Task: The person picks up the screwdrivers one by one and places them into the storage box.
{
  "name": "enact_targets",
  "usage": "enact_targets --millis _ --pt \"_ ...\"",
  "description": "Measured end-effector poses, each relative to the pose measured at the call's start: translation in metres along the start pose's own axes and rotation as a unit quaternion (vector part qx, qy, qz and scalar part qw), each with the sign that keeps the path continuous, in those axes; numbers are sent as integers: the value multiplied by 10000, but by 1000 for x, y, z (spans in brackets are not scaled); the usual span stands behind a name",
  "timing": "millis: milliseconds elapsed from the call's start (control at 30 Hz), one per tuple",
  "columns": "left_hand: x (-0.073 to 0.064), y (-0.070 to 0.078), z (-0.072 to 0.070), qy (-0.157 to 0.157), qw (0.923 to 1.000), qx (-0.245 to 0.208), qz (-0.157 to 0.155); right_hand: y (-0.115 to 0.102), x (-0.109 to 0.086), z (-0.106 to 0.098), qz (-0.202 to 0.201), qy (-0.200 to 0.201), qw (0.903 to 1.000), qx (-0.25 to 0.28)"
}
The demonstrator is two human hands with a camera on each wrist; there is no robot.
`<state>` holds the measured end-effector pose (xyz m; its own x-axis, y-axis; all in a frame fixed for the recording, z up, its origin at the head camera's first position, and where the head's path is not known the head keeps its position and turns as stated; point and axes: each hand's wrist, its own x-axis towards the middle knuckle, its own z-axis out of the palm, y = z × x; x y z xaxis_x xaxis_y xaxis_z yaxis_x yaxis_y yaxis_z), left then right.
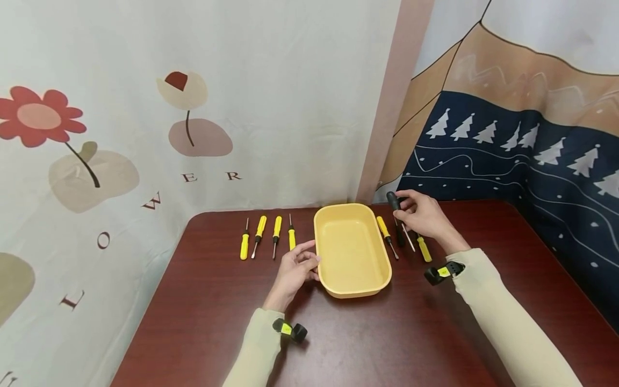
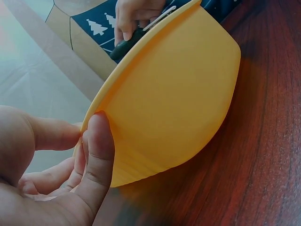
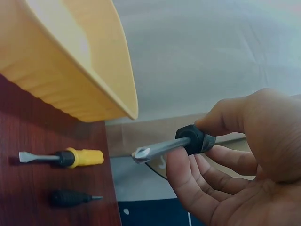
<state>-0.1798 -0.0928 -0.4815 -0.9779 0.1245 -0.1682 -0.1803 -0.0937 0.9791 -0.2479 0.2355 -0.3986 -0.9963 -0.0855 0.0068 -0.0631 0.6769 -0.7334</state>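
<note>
Head cam: high, facing forward-down over surface, widest. Left wrist cam: close on outer wall of tray. Right wrist cam: close on screwdriver, tip-first. All three share tray and screwdriver.

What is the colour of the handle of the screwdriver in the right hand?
Black; the screwdriver handle shows best in the head view.

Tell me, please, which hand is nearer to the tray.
Left: the left hand pinches the tray by its rim; the right hand is apart, off its right side, holding a black screwdriver.
</note>
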Motion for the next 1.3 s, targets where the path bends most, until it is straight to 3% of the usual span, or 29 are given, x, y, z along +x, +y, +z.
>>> enact_targets --millis 1300 --pt "4 -2 -2 -63 10000 -42 -44 -37 14 44 -18 -473 9988 113"
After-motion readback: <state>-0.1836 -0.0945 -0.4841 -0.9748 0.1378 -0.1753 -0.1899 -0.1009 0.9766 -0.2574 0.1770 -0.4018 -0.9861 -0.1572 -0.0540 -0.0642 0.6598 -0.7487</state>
